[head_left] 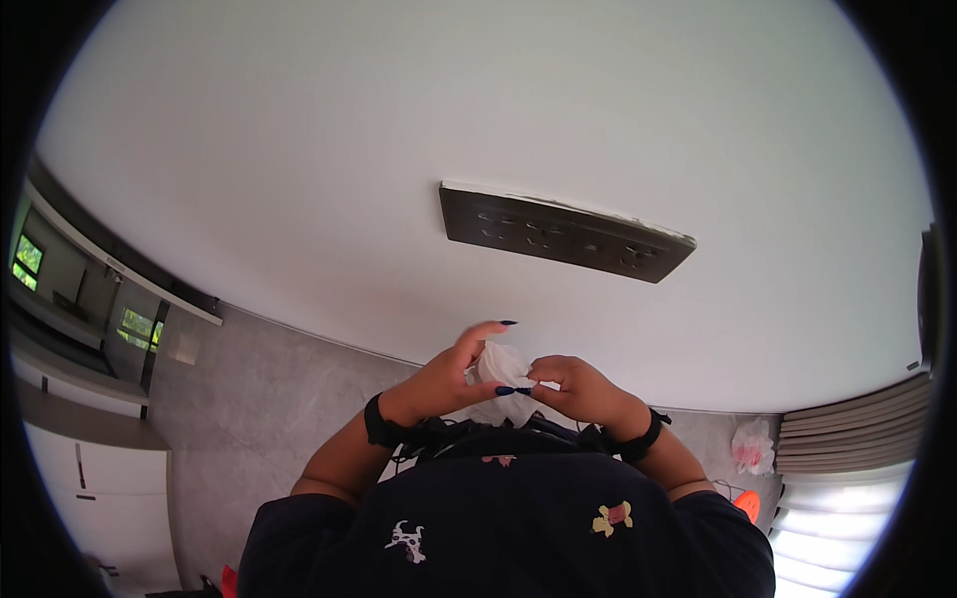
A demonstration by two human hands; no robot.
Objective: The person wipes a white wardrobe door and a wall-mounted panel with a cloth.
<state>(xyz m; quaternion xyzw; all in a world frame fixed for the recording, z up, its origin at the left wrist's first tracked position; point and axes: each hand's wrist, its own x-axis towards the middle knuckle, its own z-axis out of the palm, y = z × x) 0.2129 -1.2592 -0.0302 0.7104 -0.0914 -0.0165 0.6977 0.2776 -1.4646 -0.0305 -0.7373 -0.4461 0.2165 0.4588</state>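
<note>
A crumpled white tissue or wipe [502, 366] is held between my two hands, close in front of my chest. My left hand [467, 370] curves around its left side, thumb against it and forefinger raised. With bent fingers, my right hand [572, 385] pinches the right side; both thumb tips nearly meet at its front. Beyond my hands, a dark socket panel [564, 233] is set in the white wall [299, 149]. White smears run along its upper edge. Neither hand touches the panel.
Grey tiled floor [247, 381] lies below. White cabinets [112, 478] stand at the left, near a glass-fronted or mirrored unit [90, 299]. To the right are a curtain [845, 426], a plastic bag [752, 448] and an orange object [748, 505]. A dark device [928, 299] juts from the right.
</note>
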